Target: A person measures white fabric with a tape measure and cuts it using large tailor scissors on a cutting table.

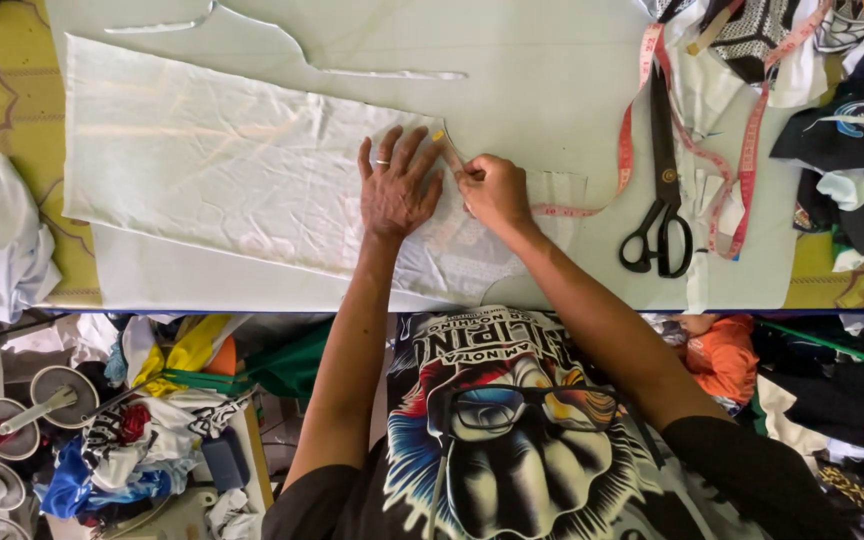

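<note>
I see a pale fabric panel [222,170] lying flat on the light surface [552,90], its long axis running left to right across my view; it is broad at the left end and its cut right end sits under my hands. My left hand [398,188] rests on the cloth with fingers spread wide, palm down, pinning it near that right edge. My right hand [494,192] is just beside it, touching, fingers pinched closed on a small yellow piece of chalk [442,140] whose tip points up and left onto the fabric edge. A pink measuring tape [626,140] trails from beside my right hand toward the upper right, and black scissors [662,190] lie near it, handles toward me, blades pointing away.
</note>
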